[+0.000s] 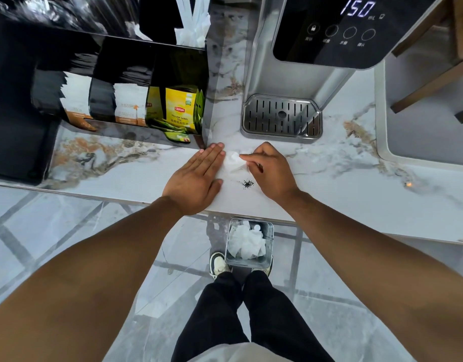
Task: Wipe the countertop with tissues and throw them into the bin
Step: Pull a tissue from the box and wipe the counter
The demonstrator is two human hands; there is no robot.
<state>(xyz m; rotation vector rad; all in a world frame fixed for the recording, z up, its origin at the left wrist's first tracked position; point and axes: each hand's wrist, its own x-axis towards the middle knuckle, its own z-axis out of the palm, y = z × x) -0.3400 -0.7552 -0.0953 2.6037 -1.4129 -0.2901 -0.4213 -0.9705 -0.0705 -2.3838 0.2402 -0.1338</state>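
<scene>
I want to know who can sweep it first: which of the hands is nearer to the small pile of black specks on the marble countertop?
Right. The right hand holds the crumpled white tissue directly beside the small pile of black specks, almost touching it. The left hand lies flat on the marble countertop, farther to the left.

Bare forearms, black trousers [251, 317], pale sneakers [219, 265]

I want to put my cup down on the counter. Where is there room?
Bare countertop lies right of the right hand, between the drip tray and the sink. More lies left of the left hand, in front of the tea rack. The middle is crowded: both hands, a tissue and dark crumbs.
</scene>
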